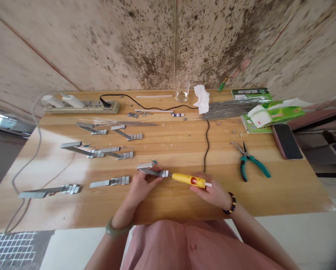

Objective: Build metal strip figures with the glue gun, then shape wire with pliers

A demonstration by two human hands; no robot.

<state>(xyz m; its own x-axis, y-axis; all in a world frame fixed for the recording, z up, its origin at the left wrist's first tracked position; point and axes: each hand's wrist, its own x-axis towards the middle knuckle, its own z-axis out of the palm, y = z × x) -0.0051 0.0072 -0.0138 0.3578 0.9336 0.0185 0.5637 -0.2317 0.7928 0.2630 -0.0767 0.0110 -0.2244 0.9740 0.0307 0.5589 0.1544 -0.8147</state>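
Note:
My left hand [143,186] is closed on a bent grey strip piece [153,171], with a small teal bit near its upper part. In my right hand [211,190] is a yellow hot glue gun [186,179], and a white glue stick [208,184] pokes out of its rear. The gun's nozzle points left and sits at the right end of the grey piece; I cannot tell whether they touch. Left of my left hand lies a flat grey strip [110,182]. Farther left is another grey strip piece [50,191].
Several similar bent pieces [82,149] lie at the left. A power strip [83,107], glass [182,92], tissue [202,99] and thin wires [229,108] line the back. Teal-handled pliers [249,161], a phone [287,141] and a green tissue pack [282,112] are at the right. A black cord [207,142] crosses the table.

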